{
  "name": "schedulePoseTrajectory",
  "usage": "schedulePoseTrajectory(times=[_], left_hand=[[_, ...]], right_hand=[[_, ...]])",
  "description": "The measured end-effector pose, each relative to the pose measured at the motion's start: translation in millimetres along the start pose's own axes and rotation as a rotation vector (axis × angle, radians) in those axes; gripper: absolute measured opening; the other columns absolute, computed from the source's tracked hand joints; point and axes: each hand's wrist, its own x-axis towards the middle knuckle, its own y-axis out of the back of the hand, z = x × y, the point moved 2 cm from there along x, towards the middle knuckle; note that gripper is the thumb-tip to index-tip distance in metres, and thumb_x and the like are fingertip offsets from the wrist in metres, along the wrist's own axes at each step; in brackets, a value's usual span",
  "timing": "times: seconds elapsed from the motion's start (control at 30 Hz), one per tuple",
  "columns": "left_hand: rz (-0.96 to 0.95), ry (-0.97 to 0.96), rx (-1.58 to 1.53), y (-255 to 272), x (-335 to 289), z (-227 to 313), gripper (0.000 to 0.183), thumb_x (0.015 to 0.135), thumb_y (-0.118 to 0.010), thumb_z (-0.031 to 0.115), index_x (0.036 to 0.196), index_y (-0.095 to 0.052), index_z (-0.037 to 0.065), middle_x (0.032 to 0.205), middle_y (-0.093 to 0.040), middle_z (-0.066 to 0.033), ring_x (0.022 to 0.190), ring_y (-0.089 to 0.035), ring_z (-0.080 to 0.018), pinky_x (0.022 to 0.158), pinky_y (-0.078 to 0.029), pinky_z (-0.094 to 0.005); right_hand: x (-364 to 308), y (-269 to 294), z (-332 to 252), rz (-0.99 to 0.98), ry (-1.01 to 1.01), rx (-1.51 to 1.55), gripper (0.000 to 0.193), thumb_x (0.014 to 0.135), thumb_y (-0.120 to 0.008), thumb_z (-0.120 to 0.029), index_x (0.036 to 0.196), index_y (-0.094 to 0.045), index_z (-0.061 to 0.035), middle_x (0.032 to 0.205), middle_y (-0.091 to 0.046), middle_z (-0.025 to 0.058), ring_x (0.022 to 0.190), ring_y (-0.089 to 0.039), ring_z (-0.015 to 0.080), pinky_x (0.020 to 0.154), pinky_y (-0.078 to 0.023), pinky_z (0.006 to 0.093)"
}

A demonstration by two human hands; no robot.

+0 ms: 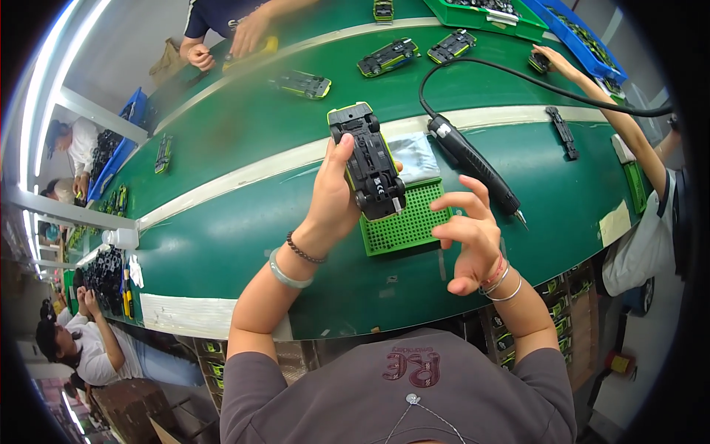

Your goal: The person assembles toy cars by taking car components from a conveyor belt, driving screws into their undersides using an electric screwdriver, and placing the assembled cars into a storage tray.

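My left hand grips a toy car with its black underside and wheels facing up and a yellow-green body edge showing. The car is held above the table, over the left part of a green perforated tray. Beside the tray's right edge my right hand hovers with fingers bent and apart, and no object shows in it. A clear plastic bag lies behind the tray. To the right of it is a black electric screwdriver, its cord curving away to the right.
Several upturned toy cars rest on the green belt beyond a pale rail. A black chassis piece lies at right. Green and blue bins stand far right. Co-workers' hands reach in across the belt and from the right.
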Motion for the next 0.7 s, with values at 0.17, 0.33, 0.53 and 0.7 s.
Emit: schedulePoseTrajectory(times=[0.17,0.33,0.53,0.7], left_hand=[[-0.015,-0.031,-0.048,0,-3,5,0.050,0.092,-0.037,0.048,0.113,-0.047,0.003,0.094,-0.062,-0.0230,0.080,-0.065,-0.0321,0.071,-0.055,-0.0417],[-0.071,-0.019,-0.073,-5,-5,11,0.057,0.090,-0.036,0.054,0.114,-0.046,0.003,0.094,-0.061,-0.0232,0.080,-0.065,-0.0321,0.071,-0.056,-0.0408],[-0.056,-0.037,-0.024,-6,-7,9,0.059,0.090,-0.035,0.056,0.115,-0.047,0.004,0.093,-0.062,-0.0216,0.081,-0.065,-0.0303,0.069,-0.056,-0.0396],[-0.073,-0.055,-0.028,-7,-2,0,0.057,0.091,-0.035,0.054,0.116,-0.047,0.004,0.093,-0.062,-0.0205,0.081,-0.065,-0.0288,0.069,-0.056,-0.0386]], right_hand=[[28,-17,-8,0.158,-0.079,-0.120,0.066,0.079,-0.044,-0.065,0.102,-0.060,-0.0059,0.079,-0.062,0.0086,0.100,-0.056,0.0314,0.103,-0.021,0.0497],[10,-2,-5,0.022,-0.070,-0.049,0.069,0.079,-0.046,-0.064,0.114,-0.054,-0.0062,0.114,-0.058,0.0158,0.113,-0.047,0.0324,0.105,-0.017,0.0499],[6,-3,-3,0.026,-0.068,-0.106,0.056,0.077,-0.058,-0.053,0.107,-0.059,-0.0055,0.106,-0.060,0.0124,0.106,-0.051,0.0303,0.101,-0.025,0.0495],[29,-12,-9,0.034,-0.184,-0.316,0.044,0.075,-0.065,-0.036,0.105,-0.062,-0.0051,0.108,-0.062,0.0081,0.104,-0.052,0.0297,0.101,-0.028,0.0462]])
